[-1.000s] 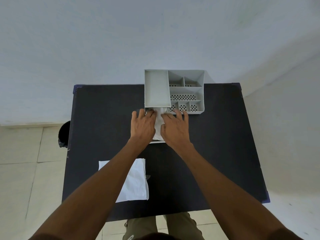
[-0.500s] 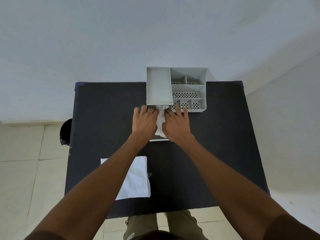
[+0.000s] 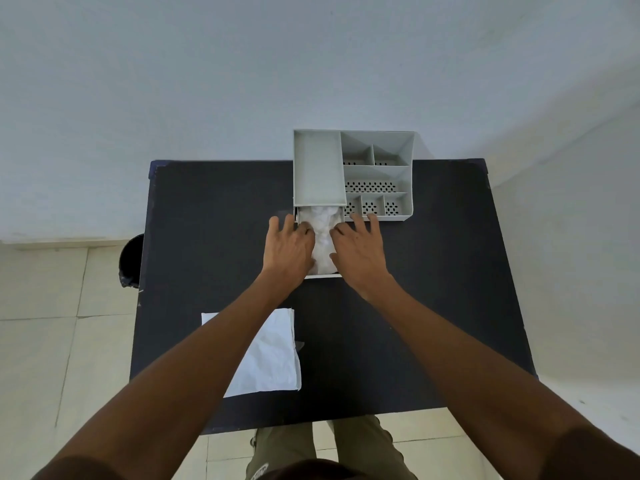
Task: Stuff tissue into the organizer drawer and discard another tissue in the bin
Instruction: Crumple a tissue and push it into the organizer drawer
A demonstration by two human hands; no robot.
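Observation:
A grey desk organizer stands at the far edge of the black table. Its drawer is pulled out toward me, under the left compartment. Crumpled white tissue fills the drawer. My left hand and my right hand flank the tissue, fingers spread and pressing on it from both sides. A second tissue, flat and white, lies on the near left of the table, partly under my left forearm. The black bin stands on the floor at the table's left edge, mostly hidden.
A pale wall runs behind the table and along its right side. Tiled floor shows at the left and near edge. The organizer's right side holds several small perforated compartments. My trouser legs show below the table's near edge.
My hands have spread slightly apart, showing more of the crumpled tissue, which now reaches back under the organizer's edge. The drawer stays pulled out.

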